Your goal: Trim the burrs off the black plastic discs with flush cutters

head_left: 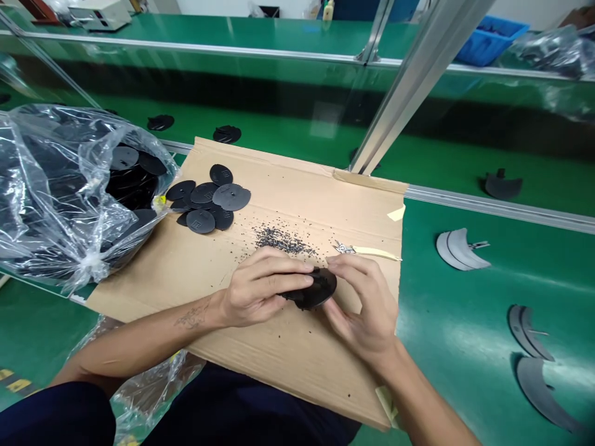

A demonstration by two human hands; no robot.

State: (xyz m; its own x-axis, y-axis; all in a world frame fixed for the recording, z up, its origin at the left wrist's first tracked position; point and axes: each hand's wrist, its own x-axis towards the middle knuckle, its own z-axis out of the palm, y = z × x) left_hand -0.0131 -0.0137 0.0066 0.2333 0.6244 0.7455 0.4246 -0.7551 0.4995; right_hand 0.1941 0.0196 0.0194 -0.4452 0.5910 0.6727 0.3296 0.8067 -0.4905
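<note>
Above the cardboard sheet [260,341], a black round plastic part [320,288] is held between my two hands; it may be more than one disc, I cannot tell. My left hand [263,285] grips it from the left, fingers across its top. On its right edge, my right hand [365,303] closes with fingertips and thumb. Just behind the hands lies a scatter of small black plastic bits [283,240]. A pair of nippers with pale yellow handles [372,251] rests beyond my right hand. Several loose black discs [232,197] lie overlapping at the cardboard's back left.
A clear plastic bag [56,198] full of black discs stands at the left. Curved grey parts [460,249] lie on the green table [441,334] at the right. A metal post [409,93] rises behind the cardboard. On the upper shelf sits a blue bin [490,43].
</note>
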